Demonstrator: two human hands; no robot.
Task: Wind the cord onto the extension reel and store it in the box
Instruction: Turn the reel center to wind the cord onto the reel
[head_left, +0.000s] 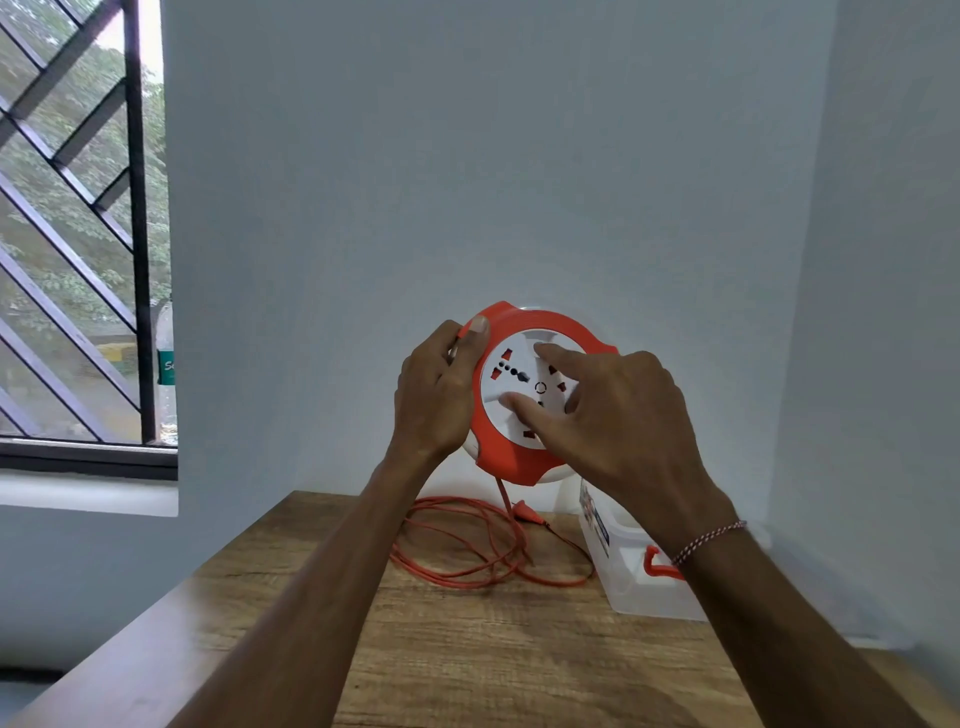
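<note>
I hold the reel (535, 395) up over the bench (467, 649) — left hand (436, 395) gripping its rim, right hand (613, 415) with straight fingers (519, 402) pressing the white face. Most cord (483, 545) lies loose below — winding barely begun. The box (639, 577) waits nearby.

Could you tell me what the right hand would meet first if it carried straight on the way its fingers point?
The right hand already touches the reel's white socket face; going on, it would probably just press into it.
</note>
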